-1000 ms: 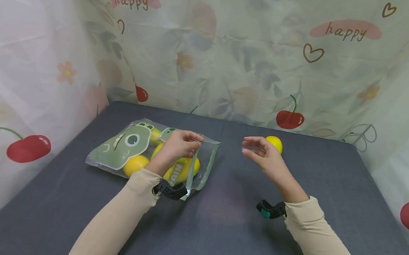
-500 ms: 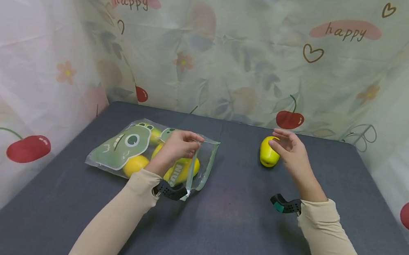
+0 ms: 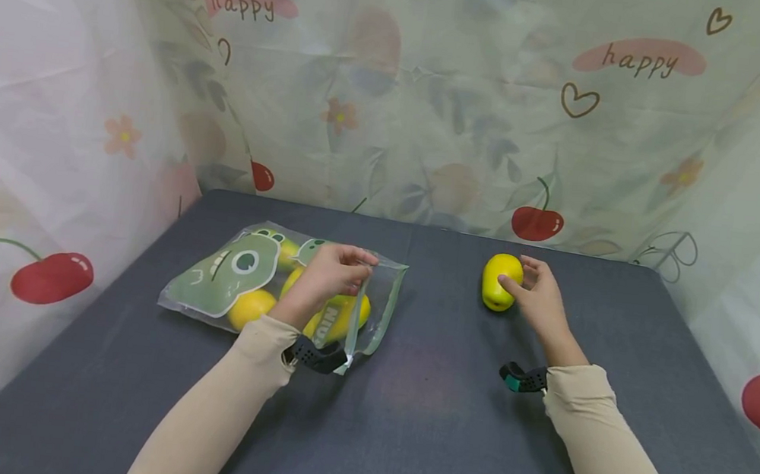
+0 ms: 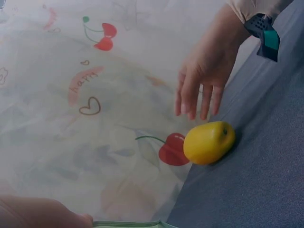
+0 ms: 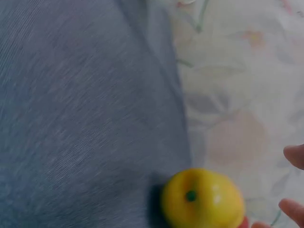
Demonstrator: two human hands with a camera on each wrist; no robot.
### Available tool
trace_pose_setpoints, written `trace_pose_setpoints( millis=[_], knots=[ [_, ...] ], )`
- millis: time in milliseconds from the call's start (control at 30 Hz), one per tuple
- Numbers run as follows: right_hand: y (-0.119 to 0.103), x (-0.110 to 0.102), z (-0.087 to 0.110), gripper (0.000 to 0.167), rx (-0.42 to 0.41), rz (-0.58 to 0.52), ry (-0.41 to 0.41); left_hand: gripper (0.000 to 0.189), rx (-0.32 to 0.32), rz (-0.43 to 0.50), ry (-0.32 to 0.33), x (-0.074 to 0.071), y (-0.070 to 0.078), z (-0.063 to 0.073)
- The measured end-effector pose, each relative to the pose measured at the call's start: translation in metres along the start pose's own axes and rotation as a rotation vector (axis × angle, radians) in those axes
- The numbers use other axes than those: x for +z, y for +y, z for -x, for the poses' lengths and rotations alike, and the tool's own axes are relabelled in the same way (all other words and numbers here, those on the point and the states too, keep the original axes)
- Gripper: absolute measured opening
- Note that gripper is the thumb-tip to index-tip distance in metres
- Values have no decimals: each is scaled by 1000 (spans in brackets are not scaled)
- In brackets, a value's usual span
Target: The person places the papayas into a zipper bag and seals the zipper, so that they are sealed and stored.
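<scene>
My left hand (image 3: 334, 272) pinches the upper edge of a clear zip bag (image 3: 385, 291) with a green cartoon animal printed on it. Several yellow fruits (image 3: 252, 309) show through the plastic. To the right, a smooth oblong yellow fruit (image 3: 501, 281) with a dimpled end lies on the table. My right hand (image 3: 540, 298) is at its right side, the thumb overlapping the fruit in the head view. In the left wrist view the right hand's fingers (image 4: 204, 102) reach down, parted and fairly straight, just above the fruit. Fingertips (image 5: 293, 209) show at the right wrist view's edge.
A dark grey cloth covers the table (image 3: 417, 424). Printed curtains (image 3: 419, 119) with cherries and hearts stand along the back and both sides. A thin looped cord (image 3: 677, 254) is at the back right corner.
My right hand has moved right, uncovering the yellow fruit, then slightly back left and down to its side. My left hand and the bag stay in place.
</scene>
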State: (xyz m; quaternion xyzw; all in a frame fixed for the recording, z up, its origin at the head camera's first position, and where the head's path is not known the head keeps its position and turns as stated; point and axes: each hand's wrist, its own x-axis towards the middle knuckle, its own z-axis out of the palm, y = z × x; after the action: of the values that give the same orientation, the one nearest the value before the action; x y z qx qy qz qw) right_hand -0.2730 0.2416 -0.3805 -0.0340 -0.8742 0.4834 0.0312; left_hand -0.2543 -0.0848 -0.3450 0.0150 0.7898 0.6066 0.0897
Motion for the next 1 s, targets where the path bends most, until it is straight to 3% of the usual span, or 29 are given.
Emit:
trace_pose_setpoints(
  millis=[300, 600, 1000],
  knots=[
    [13, 15, -17, 81, 101, 97, 34, 20, -1, -9, 1, -1, -1, -1],
    [21, 23, -32, 88, 120, 169, 18, 21, 12, -5, -3, -1, -1, -1],
    [21, 29, -37, 86, 122, 214, 41, 20, 9, -7, -3, -1, -1, -1]
  ],
)
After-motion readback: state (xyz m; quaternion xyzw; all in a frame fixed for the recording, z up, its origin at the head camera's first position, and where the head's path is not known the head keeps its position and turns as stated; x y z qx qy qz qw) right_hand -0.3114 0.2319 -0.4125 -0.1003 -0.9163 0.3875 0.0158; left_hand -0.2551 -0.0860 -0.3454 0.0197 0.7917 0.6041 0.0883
